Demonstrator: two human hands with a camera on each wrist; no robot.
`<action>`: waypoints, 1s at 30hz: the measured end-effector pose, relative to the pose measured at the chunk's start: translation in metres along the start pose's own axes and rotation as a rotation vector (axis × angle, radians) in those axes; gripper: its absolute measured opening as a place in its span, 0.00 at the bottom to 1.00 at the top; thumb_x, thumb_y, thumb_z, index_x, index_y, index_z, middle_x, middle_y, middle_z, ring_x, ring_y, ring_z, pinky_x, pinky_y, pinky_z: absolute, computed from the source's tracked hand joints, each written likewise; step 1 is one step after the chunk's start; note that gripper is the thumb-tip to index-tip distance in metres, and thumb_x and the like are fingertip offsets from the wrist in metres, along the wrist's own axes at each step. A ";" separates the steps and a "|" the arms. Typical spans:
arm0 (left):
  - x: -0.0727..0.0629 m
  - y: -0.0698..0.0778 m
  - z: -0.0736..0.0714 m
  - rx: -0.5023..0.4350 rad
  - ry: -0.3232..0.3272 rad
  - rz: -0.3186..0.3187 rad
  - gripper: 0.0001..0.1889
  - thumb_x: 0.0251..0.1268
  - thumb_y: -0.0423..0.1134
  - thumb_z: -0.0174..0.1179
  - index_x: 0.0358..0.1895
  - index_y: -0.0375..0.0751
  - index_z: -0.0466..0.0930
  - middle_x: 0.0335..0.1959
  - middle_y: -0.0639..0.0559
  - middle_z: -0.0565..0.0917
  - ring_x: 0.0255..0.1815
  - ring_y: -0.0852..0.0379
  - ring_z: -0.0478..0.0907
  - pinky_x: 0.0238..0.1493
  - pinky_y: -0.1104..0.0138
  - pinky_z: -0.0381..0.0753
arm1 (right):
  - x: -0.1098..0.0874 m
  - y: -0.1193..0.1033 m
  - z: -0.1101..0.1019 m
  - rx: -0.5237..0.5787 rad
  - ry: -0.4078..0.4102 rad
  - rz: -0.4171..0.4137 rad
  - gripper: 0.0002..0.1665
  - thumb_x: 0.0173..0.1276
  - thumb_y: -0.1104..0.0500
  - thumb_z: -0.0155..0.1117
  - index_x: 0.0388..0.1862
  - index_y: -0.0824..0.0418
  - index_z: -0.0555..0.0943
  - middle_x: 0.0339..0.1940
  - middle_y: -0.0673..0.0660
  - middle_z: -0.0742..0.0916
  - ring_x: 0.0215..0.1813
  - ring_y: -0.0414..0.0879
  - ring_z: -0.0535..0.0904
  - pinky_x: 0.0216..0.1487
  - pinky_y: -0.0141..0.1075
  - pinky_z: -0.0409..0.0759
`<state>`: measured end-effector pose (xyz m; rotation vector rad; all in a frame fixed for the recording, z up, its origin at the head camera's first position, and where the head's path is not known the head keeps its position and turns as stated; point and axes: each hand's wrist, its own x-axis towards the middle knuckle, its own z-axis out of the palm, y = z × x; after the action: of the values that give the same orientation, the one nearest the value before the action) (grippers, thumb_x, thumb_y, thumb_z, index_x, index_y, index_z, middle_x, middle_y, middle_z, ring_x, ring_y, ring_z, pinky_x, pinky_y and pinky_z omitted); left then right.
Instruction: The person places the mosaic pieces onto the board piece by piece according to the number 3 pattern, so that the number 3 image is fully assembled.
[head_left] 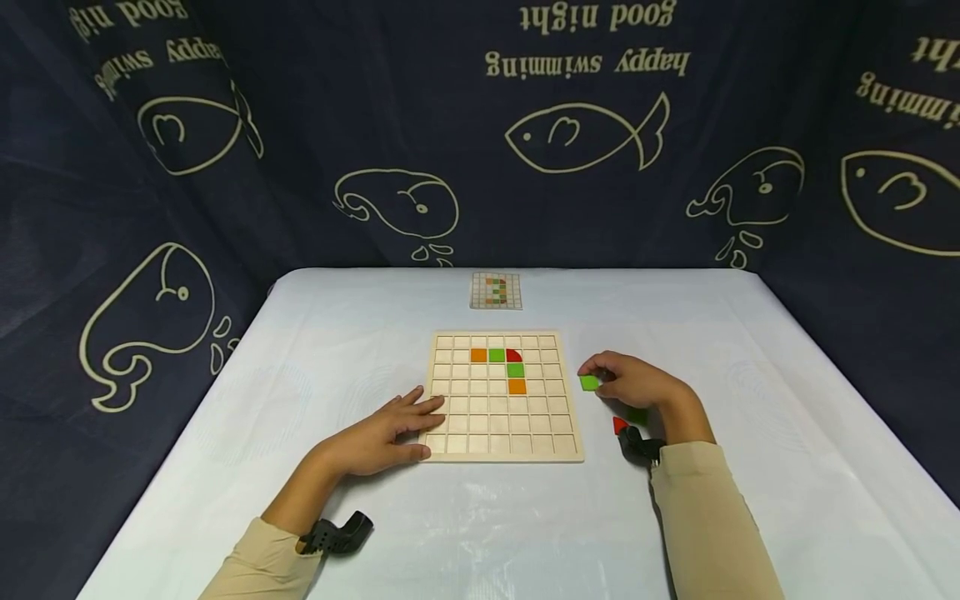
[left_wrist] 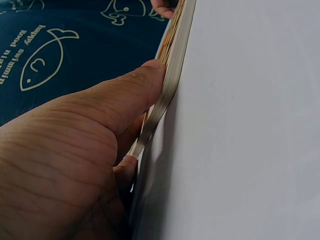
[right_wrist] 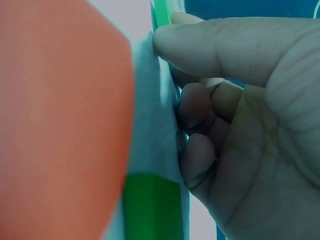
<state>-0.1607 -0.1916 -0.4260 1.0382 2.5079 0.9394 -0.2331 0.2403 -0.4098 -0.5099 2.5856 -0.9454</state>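
My right hand [head_left: 637,382] pinches a green square tile [head_left: 588,382] between thumb and fingers, just right of the wooden grid board [head_left: 498,423]. In the right wrist view that tile [right_wrist: 162,12] shows edge-on at the fingertips. My left hand [head_left: 390,437] rests at the board's left edge, fingers spread over the rim and thumb against the side. On the board, an orange tile [head_left: 478,355], a green tile [head_left: 497,355] and a red quarter-round tile [head_left: 513,356] form a row. Below the red one sit a green tile [head_left: 515,370] and an orange tile [head_left: 517,387].
Under the right wrist lie a red piece [head_left: 619,425] and another green tile [head_left: 637,416], both partly hidden. A small pattern card [head_left: 480,298] lies behind the board on the white tabletop [head_left: 300,350]. Dark blue printed cloth [head_left: 465,125] hangs around the table.
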 end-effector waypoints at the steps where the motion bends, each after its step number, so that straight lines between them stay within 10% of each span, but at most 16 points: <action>1: 0.000 0.000 0.000 0.001 0.001 0.001 0.29 0.69 0.45 0.63 0.70 0.39 0.71 0.77 0.49 0.61 0.80 0.41 0.42 0.75 0.43 0.41 | 0.000 0.000 0.000 0.003 0.000 0.001 0.20 0.65 0.70 0.60 0.57 0.63 0.79 0.52 0.59 0.80 0.52 0.55 0.72 0.56 0.49 0.71; 30: 0.000 -0.001 0.001 -0.001 -0.002 0.001 0.29 0.69 0.44 0.64 0.70 0.39 0.71 0.77 0.51 0.60 0.80 0.43 0.41 0.76 0.45 0.39 | 0.004 -0.013 0.001 0.056 0.072 0.052 0.20 0.67 0.67 0.61 0.57 0.57 0.80 0.52 0.56 0.80 0.50 0.53 0.72 0.46 0.41 0.75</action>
<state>-0.1612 -0.1916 -0.4274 1.0403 2.5052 0.9385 -0.2332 0.2285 -0.4024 -0.3986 2.6139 -1.0328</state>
